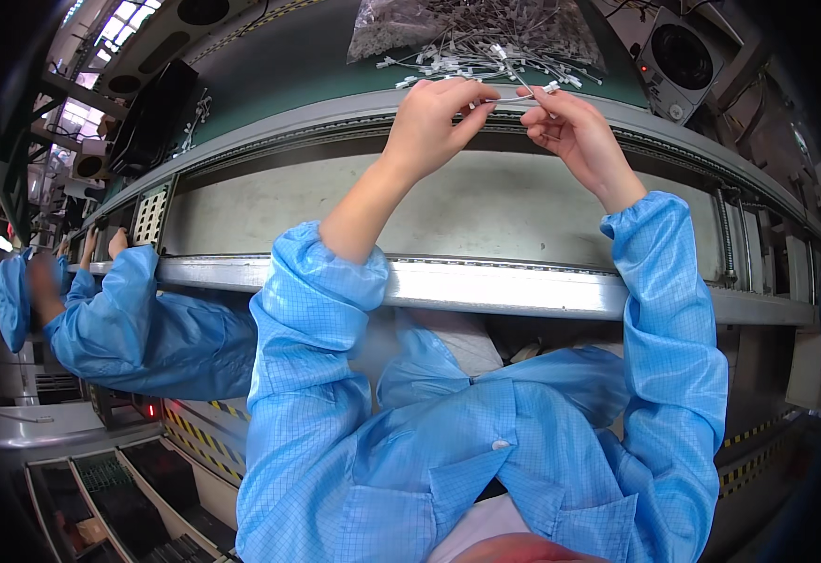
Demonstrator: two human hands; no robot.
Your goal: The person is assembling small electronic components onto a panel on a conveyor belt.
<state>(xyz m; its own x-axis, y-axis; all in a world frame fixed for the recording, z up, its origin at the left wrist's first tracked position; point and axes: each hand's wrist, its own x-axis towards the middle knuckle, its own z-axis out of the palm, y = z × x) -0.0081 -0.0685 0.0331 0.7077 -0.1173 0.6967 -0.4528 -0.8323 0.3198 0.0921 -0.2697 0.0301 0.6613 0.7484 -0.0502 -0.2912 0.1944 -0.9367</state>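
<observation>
Between my two hands runs a thin, light-coloured cable (pixel 512 98) with a white plug at its right end. The thumb and fingertips of my left hand (pixel 426 124) pinch one part of it. My right hand (pixel 581 139) grips it near the plug, with its lower fingers curled. Both hands are raised over the far rail of the line. Just beyond them, a heap of similar white-plugged cables (pixel 462 58) lies on the green work surface (pixel 303 70), spilling by a clear plastic bag (pixel 387 28). Finger contact on the cable is partly hidden.
A metal-railed conveyor trough (pixel 410 211) crosses in front of me, with a perforated plate (pixel 151 218) at its left. A box with a round black front (pixel 681 58) stands at the far right. On the left, another person in blue (pixel 138 324) works beside racks (pixel 82 479).
</observation>
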